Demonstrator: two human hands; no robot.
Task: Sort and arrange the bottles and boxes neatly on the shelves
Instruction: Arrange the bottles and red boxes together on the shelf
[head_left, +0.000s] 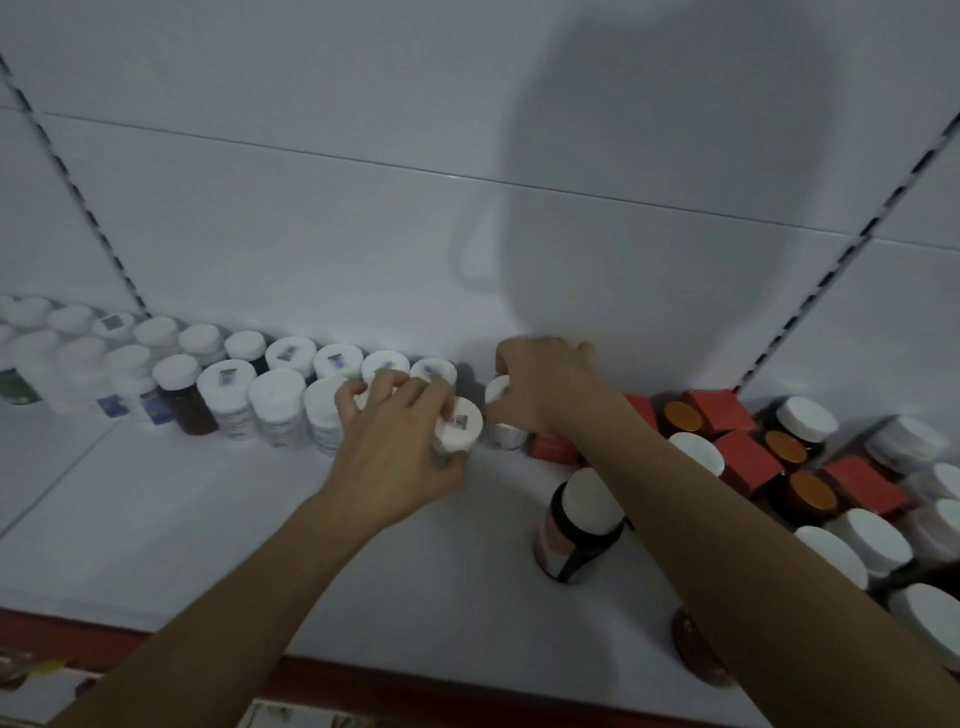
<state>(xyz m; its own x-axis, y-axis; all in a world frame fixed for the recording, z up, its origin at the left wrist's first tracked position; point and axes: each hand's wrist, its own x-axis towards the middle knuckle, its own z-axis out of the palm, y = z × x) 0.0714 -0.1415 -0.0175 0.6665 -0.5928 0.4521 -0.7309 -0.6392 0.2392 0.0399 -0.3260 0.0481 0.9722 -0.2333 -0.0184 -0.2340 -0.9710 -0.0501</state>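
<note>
White shelf (208, 519), red front edge. Two rows of white-capped bottles (228, 384) run from 9 o'clock to centre. Red boxes (748, 460), orange-lidded jars (808, 496) and white-lidded jars (878, 535) jumbled at 3-4 o'clock. Dark bottle (582, 519) apart at 5 o'clock.

Front left: the shelf (182, 530) lies bare up to the bottle rows (228, 395).
Back left: the two rows stand cap to cap against the wall.
Middle: the left hand (400, 457) holding a labelled bottle (457, 423) and the right hand (545, 384) holding a white bottle (501, 415) fill the gap.
Front right: a dark bottle (576, 525) stands alone, with open shelf to its left.
Right: red boxes (743, 457) and jars (872, 535) are crowded together.
</note>
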